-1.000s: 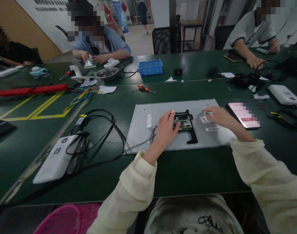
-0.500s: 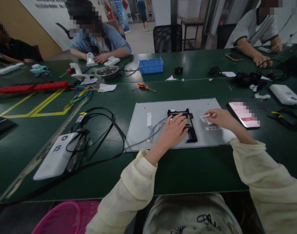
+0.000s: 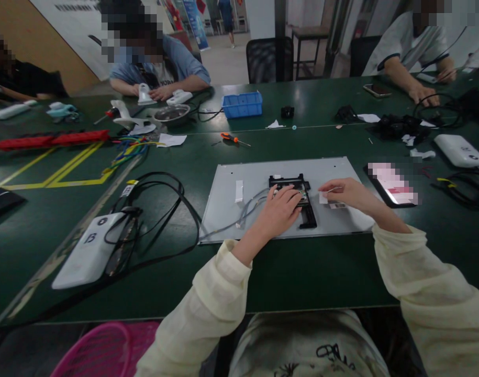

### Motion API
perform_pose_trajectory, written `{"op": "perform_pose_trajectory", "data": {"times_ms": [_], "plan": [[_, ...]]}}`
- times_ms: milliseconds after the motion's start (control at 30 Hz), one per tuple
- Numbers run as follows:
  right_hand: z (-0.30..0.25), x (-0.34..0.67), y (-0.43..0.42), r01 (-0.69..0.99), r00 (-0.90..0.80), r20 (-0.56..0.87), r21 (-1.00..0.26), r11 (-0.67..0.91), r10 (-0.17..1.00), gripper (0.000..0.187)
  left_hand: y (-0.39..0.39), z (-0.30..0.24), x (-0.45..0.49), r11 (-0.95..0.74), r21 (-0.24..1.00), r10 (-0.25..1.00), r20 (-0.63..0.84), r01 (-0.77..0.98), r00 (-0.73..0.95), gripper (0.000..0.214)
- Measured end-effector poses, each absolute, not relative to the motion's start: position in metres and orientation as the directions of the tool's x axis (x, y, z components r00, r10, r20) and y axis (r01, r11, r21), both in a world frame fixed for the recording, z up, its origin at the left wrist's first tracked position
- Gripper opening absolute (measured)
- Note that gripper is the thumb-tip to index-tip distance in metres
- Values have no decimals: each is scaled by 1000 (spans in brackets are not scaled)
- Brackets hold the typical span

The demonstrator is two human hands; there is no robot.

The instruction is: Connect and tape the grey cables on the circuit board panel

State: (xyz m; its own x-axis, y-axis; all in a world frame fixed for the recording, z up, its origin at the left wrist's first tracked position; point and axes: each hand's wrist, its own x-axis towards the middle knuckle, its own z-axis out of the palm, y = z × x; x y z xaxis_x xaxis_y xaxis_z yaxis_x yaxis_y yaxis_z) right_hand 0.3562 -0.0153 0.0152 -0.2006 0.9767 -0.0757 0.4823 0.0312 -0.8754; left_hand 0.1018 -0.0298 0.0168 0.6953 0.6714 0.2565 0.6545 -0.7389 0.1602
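A grey metal panel (image 3: pixel 258 220) lies flat on the green table. A black bracket (image 3: pixel 307 219) with a small circuit board sits near its middle. My left hand (image 3: pixel 280 209) rests palm down on the board, fingers spread and flat, covering most of it. My right hand (image 3: pixel 347 192) hovers just right of the bracket, fingers pinched on a thin small object that I cannot name. Beside it a white label (image 3: pixel 323 198) is stuck to the panel. Grey wires (image 3: pixel 245 212) run from the board toward the panel's left edge.
A phone (image 3: pixel 392 184) lies right of the panel. A white box marked 13 (image 3: pixel 88 251) with black cables sits at left. An orange screwdriver (image 3: pixel 231 139), a blue bin (image 3: pixel 242 105) and a steel bowl (image 3: pixel 172 113) lie beyond. Other people work across the table. A pink basket (image 3: pixel 101 351) is below.
My left hand slid right from beside the circuit board onto it. My right hand drew left toward the bracket and pinched its fingers.
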Motion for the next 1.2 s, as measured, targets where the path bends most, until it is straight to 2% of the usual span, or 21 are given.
{"op": "perform_pose_trajectory", "data": {"times_ms": [167,233,500,800,1000,1200], "plan": [[9,340,-19,229,-142,-103,-971,-69,985,29,-31,18,103,-735,142,675,250,663,694,34],[6,334,-20,183,-99,-111,-979,-92,989,32,-31,18,104,-735,144,675,250,663,694,34],[5,328,-19,228,21,-4,-974,-9,1000,38,-29,19,103,-730,163,681,251,664,688,34],[0,323,-20,128,-18,-90,-988,-87,996,31,-28,20,102,-726,172,686,238,666,687,35],[5,320,-20,208,-38,-99,-974,-89,994,21,-29,22,101,-724,154,688,216,672,692,35],[5,321,-21,329,-60,-32,-944,-10,998,24,-28,22,100,-730,115,681,217,674,700,35]]}}
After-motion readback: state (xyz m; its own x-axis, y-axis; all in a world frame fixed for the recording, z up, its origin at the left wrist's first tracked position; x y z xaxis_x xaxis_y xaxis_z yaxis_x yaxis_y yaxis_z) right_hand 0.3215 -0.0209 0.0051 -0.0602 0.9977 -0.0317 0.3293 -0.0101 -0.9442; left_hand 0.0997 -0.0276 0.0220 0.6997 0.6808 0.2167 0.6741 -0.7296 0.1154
